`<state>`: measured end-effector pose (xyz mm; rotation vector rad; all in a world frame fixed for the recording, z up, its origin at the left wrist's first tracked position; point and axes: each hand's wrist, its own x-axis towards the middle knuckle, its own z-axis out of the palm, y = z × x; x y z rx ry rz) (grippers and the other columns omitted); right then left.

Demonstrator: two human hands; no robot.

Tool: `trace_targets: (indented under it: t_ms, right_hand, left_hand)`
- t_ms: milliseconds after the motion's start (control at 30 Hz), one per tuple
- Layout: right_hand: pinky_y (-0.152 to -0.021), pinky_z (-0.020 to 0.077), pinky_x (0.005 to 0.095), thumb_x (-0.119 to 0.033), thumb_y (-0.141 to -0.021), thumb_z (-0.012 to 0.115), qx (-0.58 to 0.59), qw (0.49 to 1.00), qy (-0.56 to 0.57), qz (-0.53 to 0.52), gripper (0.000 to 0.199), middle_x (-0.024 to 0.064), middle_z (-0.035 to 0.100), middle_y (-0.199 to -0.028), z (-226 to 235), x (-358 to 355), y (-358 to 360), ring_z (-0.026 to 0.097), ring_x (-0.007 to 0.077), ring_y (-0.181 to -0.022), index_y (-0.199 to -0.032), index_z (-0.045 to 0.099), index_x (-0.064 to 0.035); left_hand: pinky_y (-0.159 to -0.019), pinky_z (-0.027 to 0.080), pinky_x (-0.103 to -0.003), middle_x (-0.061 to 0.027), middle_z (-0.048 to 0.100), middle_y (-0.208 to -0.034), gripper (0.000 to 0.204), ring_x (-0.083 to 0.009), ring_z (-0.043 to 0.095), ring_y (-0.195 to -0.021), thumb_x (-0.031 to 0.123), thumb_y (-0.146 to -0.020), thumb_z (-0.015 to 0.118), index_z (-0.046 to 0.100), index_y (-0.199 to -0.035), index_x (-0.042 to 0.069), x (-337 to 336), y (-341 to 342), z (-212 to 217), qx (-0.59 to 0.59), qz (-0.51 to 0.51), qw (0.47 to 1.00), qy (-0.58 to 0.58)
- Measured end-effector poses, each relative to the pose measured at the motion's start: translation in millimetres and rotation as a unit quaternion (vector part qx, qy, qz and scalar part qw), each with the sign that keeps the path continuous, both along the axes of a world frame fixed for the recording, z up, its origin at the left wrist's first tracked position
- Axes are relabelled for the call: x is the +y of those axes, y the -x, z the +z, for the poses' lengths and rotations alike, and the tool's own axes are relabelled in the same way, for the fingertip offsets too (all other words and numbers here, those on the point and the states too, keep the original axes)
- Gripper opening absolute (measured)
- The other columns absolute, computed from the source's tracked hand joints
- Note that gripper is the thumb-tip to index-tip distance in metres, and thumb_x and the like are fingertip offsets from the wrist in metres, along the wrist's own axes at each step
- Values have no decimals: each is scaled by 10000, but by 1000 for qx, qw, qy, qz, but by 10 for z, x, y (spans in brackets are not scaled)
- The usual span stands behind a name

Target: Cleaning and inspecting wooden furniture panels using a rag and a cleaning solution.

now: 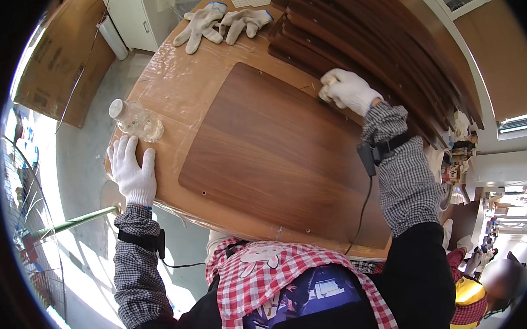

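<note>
Panel: dark brown rectangular wood-grain board (275, 159), smooth, matt
Tabletop: lighter wooden top (178, 82) under glossy clear film
Gloves: white knitted cloth, upper left (220, 22)
Bottle: clear glossy plastic (136, 120)

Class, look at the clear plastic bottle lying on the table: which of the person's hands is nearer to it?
Left. The left hand rests flat just below the bottle; the right hand is across the dark wooden panel.

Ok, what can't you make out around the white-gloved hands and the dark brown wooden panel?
Head view only:
- Right hand: the white glove hides whatever it grips; open or shut is unclear.
- Dark brown wooden panel: its underside is hidden.
- Stacked dark boards: count unclear, cut off by the rim.
- Clear plastic bottle near the left hand: contents unreadable through glare.
</note>
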<state>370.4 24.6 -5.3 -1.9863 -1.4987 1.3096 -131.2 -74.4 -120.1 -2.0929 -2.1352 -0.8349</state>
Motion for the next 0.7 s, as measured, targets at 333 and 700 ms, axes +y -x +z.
trace_targets:
  t_ms: [333,700]
  right_hand:
    - [-899,544,369,-244,-885,696,-171,975,-68,126,347,107,772,-1091,116,496,731,714,263,-1022,-1202,724,-106]
    - [-850,577,382,-155,-850,654,-273,955,85,-85,349,175,757,-1054,313,-1285,-1446,731,273,-951,-1165,710,-16]
  left_hand:
    - [-1302,236,-506,-199,607,-1467,464,-384,470,-1452,266,-947,681,659,-1319,-11,1,62,-111,13,19,1000,19]
    - [-1259,305,-490,-202,595,-1491,468,-410,426,-1476,261,-992,653,646,-1370,-14,67,176,-186,14,15,999,47]
